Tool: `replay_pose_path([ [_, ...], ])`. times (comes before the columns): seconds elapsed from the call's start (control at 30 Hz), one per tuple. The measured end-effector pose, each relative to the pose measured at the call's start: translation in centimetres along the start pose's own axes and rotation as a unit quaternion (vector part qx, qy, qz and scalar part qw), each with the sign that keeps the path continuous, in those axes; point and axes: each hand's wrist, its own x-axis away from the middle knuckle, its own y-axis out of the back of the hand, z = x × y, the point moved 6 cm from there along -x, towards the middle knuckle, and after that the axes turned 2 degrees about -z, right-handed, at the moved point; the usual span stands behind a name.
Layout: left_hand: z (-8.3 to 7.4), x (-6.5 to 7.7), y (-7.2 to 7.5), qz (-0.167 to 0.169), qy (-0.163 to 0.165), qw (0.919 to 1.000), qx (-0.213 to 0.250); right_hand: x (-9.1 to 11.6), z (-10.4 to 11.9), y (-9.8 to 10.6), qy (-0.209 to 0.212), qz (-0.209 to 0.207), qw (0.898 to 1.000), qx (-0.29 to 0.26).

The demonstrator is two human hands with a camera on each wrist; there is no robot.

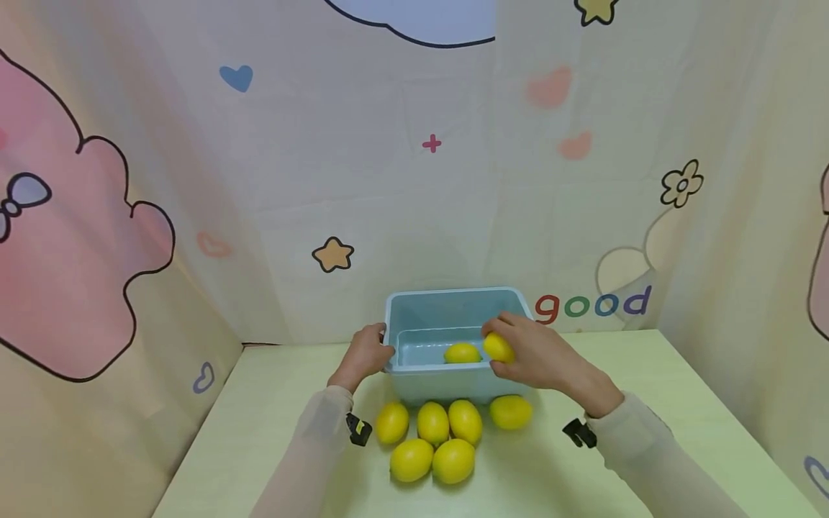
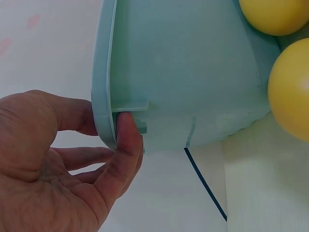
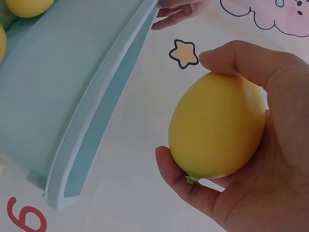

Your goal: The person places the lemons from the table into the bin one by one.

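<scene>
A light blue plastic bin (image 1: 440,383) stands at the back of the table. My left hand (image 1: 366,354) grips its left rim, thumb on one side and fingers curled on the other, as the left wrist view shows (image 2: 72,159). In my right hand (image 1: 542,354) a yellow lemon (image 3: 217,125) is held between thumb and fingers, its green stem tip showing in the right wrist view. That hand is over the bin's right front rim in the head view. Another lemon (image 1: 463,352) lies inside on the bin floor.
Several lemons lie on the table in front of the bin, among them one at the right (image 1: 511,412) and one nearest me (image 1: 453,461). The pale green table (image 1: 272,424) meets a printed curtain (image 1: 388,187) behind and at both sides.
</scene>
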Motion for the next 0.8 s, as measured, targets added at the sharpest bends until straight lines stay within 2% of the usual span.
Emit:
replay_pose_path([
  [0.8, -0.3, 0.2, 0.1, 0.003, -0.010, 0.9999, 0.001, -2.3, -2.3, -0.3, -0.029, 0.013, 1.000, 0.000],
])
